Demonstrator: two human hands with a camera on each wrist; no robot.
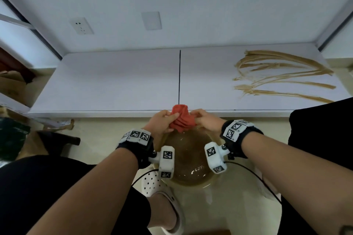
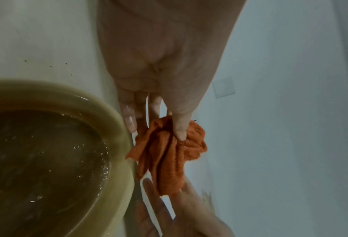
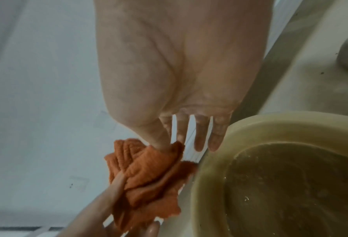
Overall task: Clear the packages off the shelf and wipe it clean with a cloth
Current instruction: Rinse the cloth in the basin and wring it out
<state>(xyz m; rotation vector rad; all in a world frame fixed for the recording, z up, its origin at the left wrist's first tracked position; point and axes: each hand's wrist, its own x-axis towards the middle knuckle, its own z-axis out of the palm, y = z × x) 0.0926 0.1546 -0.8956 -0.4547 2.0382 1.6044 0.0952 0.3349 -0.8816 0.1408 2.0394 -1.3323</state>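
Observation:
A bunched orange-red cloth [image 1: 182, 118] hangs between both hands at the front edge of the white shelf [image 1: 114, 82]. My left hand [image 1: 162, 122] pinches its left side, the thumb [image 2: 180, 128] pressed into the folds of the cloth [image 2: 169, 154]. My right hand [image 1: 204, 120] pinches the other side of the cloth [image 3: 146, 174] with thumb [image 3: 158, 139] and forefinger, the remaining fingers straight. Brown streaks [image 1: 282, 76] smear the shelf's right half. No packages show on the shelf.
A yellowish basin [image 1: 191, 184] of murky brown water stands on the floor below the hands, its rim [image 2: 116, 128] close beside the cloth. My foot in a white shoe [image 1: 152, 183] is at its left. Cardboard boxes [image 1: 11, 84] and a dark bag [image 1: 11, 135] lie at far left.

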